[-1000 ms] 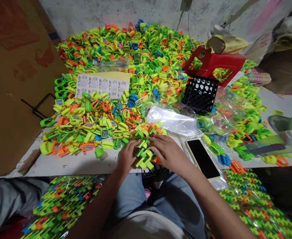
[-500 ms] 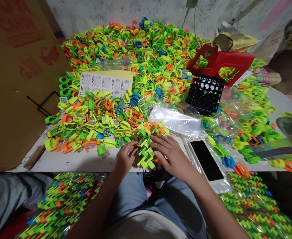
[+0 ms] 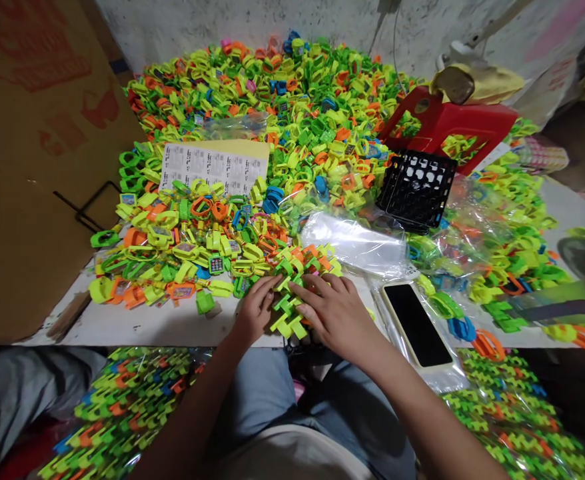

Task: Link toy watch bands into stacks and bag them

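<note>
Rows of green, yellow and orange toy watches (image 3: 290, 310) stand packed together at the table's front edge, over a black plastic basket (image 3: 305, 348) that is mostly hidden. My left hand (image 3: 256, 308) presses against their left side with bent fingers, its tips on the pieces. From the right, my right hand (image 3: 341, 313) curves over the same rows, fingers lying across the top and thumb on the near side. Both hands hold the packed watches between them. What lies under the right palm is hidden.
Loose toy watches (image 3: 222, 87) are heaped across the table. Around lie a sticker sheet (image 3: 212, 163), clear plastic bags (image 3: 355, 243), a phone (image 3: 416, 325), a black basket (image 3: 417, 187) and a red stool (image 3: 447, 123). A cardboard box (image 3: 32, 200) stands left.
My right hand has shifted slightly left, its fingers reaching further across the packed watches. My left hand's fingers lie closer over the left side. The whole view has shifted a little.
</note>
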Demonstrator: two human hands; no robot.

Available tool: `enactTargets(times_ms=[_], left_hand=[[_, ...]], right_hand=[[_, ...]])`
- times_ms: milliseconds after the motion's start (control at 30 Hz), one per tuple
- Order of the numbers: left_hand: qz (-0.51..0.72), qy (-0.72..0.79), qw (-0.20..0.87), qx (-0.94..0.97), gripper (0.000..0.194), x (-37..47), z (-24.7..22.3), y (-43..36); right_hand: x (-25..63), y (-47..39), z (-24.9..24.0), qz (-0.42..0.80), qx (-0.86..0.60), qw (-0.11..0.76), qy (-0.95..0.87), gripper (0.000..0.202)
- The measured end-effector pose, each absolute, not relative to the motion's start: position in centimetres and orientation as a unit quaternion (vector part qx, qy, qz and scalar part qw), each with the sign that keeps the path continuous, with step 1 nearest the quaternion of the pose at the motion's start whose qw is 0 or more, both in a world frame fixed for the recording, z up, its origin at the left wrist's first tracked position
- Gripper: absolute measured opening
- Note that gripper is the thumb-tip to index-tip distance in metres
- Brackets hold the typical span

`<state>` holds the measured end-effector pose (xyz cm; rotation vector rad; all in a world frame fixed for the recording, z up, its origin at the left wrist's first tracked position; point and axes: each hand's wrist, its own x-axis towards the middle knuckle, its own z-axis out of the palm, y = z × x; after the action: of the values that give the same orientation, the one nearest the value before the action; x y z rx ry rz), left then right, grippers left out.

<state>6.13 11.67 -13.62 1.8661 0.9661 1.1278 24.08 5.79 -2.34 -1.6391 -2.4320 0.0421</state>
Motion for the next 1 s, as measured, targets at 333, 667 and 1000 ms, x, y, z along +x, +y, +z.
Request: enactTargets(times_ms=[333,667,1000], left_hand=[[0.472,0.367,0.360,0.716,0.033,5.8,-14.0,11.9],[0.494,0.366,0.142,0.776,0.022,5.9,-12.3,12.3],[0.468,0.381,0.125,0.788,0.027,5.3,-12.4,12.1]], right_hand=[[23.7,5.8,-2.4,-0.002,-0.568,0.091,-0.818,0.040],[24.3,5.4,-2.5,0.015,-0.568,0.114,-0.815,0.039],[23.7,5.7,-2.2,0.029,-0.584,0.130,-0.801,0.037]])
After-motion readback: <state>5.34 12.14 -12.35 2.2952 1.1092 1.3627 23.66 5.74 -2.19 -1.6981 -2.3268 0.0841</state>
